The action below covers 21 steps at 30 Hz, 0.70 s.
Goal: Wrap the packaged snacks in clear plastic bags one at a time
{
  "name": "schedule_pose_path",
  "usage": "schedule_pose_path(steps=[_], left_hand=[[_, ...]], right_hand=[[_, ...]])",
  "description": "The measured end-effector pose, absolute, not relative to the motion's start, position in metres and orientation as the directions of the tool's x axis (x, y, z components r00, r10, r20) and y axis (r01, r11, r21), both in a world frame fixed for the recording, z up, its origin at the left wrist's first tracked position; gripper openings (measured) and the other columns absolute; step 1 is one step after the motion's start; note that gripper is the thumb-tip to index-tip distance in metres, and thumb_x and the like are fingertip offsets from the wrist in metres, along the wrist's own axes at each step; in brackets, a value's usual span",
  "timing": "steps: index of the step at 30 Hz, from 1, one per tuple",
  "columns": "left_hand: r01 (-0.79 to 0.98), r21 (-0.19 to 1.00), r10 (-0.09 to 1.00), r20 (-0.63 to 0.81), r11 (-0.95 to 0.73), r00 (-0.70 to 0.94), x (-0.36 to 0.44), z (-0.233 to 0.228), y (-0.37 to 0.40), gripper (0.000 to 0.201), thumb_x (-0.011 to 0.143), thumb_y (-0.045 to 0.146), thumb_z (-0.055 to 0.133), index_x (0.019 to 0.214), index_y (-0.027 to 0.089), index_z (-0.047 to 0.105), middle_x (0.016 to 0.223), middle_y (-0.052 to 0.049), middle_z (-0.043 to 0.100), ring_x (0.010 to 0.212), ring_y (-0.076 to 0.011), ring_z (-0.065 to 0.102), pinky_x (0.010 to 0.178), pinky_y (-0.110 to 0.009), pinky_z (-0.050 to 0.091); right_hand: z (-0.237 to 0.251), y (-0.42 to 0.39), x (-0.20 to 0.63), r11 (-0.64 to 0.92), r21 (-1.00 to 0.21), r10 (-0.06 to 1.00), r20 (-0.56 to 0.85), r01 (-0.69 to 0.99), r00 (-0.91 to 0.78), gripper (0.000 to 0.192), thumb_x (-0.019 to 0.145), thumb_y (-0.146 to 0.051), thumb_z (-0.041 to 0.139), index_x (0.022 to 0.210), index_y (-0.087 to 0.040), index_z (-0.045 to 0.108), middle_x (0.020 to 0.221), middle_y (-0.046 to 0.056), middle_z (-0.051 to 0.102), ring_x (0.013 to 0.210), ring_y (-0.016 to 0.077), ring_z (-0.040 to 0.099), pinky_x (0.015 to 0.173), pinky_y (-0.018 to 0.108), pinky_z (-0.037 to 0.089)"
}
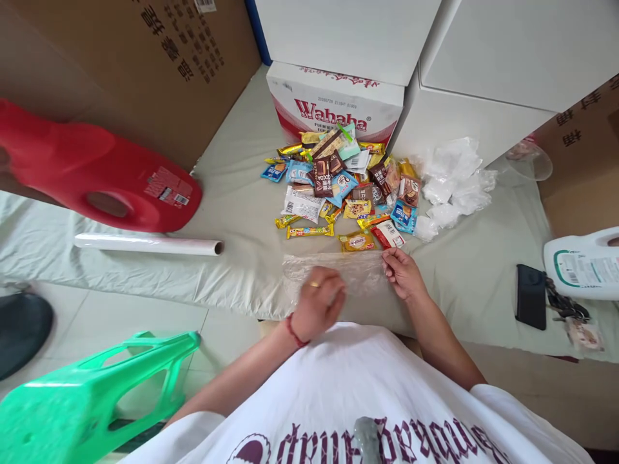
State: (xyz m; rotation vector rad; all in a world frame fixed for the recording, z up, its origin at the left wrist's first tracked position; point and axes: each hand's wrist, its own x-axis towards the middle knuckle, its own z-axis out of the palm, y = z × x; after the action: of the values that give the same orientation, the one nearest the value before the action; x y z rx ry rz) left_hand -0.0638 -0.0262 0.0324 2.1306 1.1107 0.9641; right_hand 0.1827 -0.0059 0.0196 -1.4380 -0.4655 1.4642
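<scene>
A clear plastic bag (358,270) lies flat on the pale cloth-covered surface (242,212) right in front of me. My left hand (316,304) rests on the bag's near left part with its fingers curled, blurred by motion. My right hand (402,272) pinches the bag's right upper corner. Just beyond the bag lies a heap of wrapped snacks (344,187): chocolate bars, biscuits and candy in brown, blue, yellow and red wrappers.
A Wahaha carton (333,106) and white boxes (483,58) stand behind the heap; crumpled clear bags (452,183) lie right of it. At left are a red jug (91,171), a film roll (147,243) and a green stool (91,393). At right lie a black phone (530,296), keys and a white jug (583,263).
</scene>
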Motion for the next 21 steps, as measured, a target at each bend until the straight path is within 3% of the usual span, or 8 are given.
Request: schedule_pose_path(steps=[3,8,12,16,21], left_hand=[[0.369,0.733,0.748,0.279,-0.571,0.602,-0.02,0.008,-0.03,0.027,0.089,0.047,0.069,0.102,0.023,0.067,0.11,-0.013,0.066,0.104,-0.0289,0.061,0.093,-0.046,0.05],[0.39,0.787,0.829,0.257,-0.479,0.497,0.012,-0.025,-0.032,0.057,0.077,0.066,0.075,0.108,0.019,0.065,0.115,-0.017,0.063,0.109,-0.0342,0.06,0.099,-0.054,0.048],[0.394,0.8,0.842,0.239,-0.453,0.483,0.017,-0.021,-0.031,0.043,0.09,0.057,0.063,0.111,0.019,0.065,0.112,-0.017,0.063,0.109,-0.0324,0.06,0.097,-0.051,0.048],[0.433,0.794,0.856,0.201,-0.427,0.476,0.023,-0.016,-0.024,0.028,0.098,0.042,0.052,0.097,0.019,0.068,0.097,-0.014,0.064,0.099,-0.0295,0.06,0.09,-0.046,0.048],[0.295,0.941,0.943,0.063,-0.165,0.328,0.026,-0.013,-0.012,0.026,0.098,0.04,0.052,0.086,0.022,0.067,0.079,-0.005,0.062,0.078,-0.0214,0.057,0.077,-0.035,0.045]], right_hand=[[0.021,-0.004,0.183,-0.405,-0.819,0.828,-0.517,-0.406,0.217,0.043,0.059,-0.043,0.091,0.078,-0.019,0.061,0.057,-0.008,0.056,0.042,0.003,0.042,0.034,0.012,0.026],[0.021,-0.003,0.19,-0.375,-0.812,0.807,-0.523,-0.447,0.274,0.043,0.056,-0.04,0.092,0.077,-0.018,0.062,0.059,-0.006,0.058,0.043,0.003,0.045,0.034,0.012,0.029],[0.018,-0.005,0.193,-0.371,-0.792,0.794,-0.541,-0.484,0.278,0.043,0.055,-0.037,0.094,0.078,-0.018,0.063,0.06,-0.006,0.059,0.044,0.003,0.046,0.034,0.011,0.033],[0.017,-0.005,0.191,-0.362,-0.77,0.792,-0.551,-0.526,0.263,0.045,0.054,-0.038,0.097,0.079,-0.018,0.064,0.06,-0.006,0.06,0.046,0.003,0.048,0.036,0.01,0.038],[0.028,-0.02,0.193,-0.238,-0.812,0.865,-0.427,-0.532,0.265,0.048,0.065,-0.049,0.093,0.094,-0.021,0.069,0.09,0.002,0.073,0.074,0.0106,0.067,0.071,0.023,0.062]])
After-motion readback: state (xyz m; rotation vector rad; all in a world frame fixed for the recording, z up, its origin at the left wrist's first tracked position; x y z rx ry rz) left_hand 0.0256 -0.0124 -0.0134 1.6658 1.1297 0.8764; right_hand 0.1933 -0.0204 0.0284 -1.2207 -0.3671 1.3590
